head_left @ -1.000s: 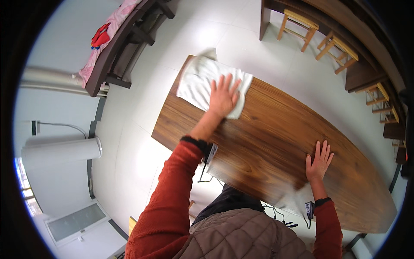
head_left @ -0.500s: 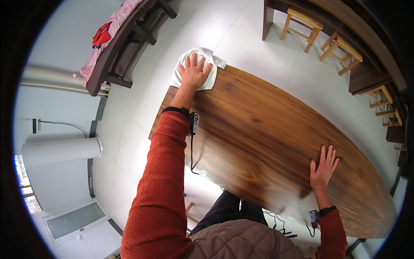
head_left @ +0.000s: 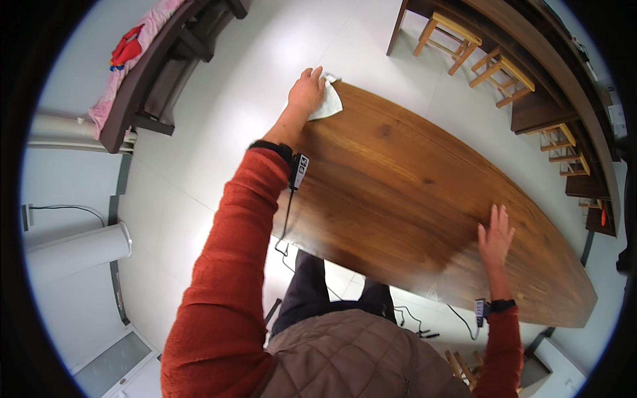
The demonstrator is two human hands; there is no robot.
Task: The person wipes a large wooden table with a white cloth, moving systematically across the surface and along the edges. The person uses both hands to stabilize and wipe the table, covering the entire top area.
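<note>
My left hand is at the far left end of a long wooden table, its fingers bent over a white cloth. Part of the cloth lies on the tabletop beside the hand; the rest is hidden behind the hand and the table's end. My right hand rests palm down on the tabletop, toward the right, with fingers stretched out and nothing in it. Each wrist wears a black band with a small cabled device, one at the left wrist and one at the right.
A dark bench with a pink cloth and a red item stands at the upper left. Wooden stools line a dark counter on the right. A white pipe-like cylinder juts out at left. Cables lie below the table's near edge.
My left hand has gone from lying spread on the cloth to bending over it at the table's end, and less cloth shows. The view has shifted; my right hand stays on the tabletop.
</note>
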